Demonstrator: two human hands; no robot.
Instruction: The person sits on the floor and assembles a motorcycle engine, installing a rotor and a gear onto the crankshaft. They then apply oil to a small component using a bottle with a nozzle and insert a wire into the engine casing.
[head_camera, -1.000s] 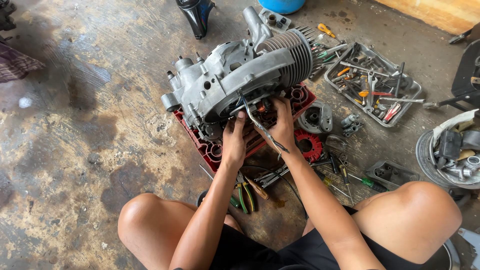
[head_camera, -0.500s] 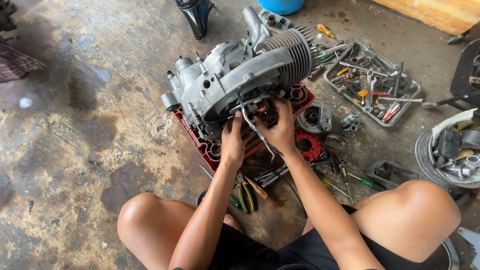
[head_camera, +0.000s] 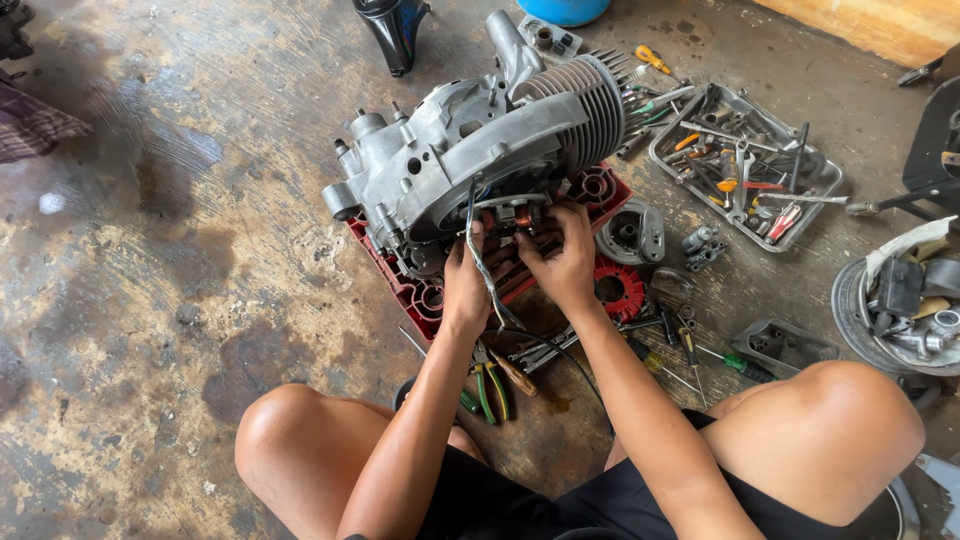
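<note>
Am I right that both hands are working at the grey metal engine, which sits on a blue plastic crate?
Not quite: in the head view the plastic crate is red, not blue. Both the left hand and right hand are at the grey metal engine resting on it.

My right hand (head_camera: 565, 262) has come up from a second ago: it sat lower then, over the red crate (head_camera: 600, 190), and now its fingers (head_camera: 578, 215) press into the open side of the grey engine case (head_camera: 450, 160), close beside my left hand (head_camera: 465, 280). The black cable (head_camera: 480, 255) that slanted across my right hand now hangs between the two hands, running down past my left wrist. My left hand has edged slightly up toward the case opening.
</note>
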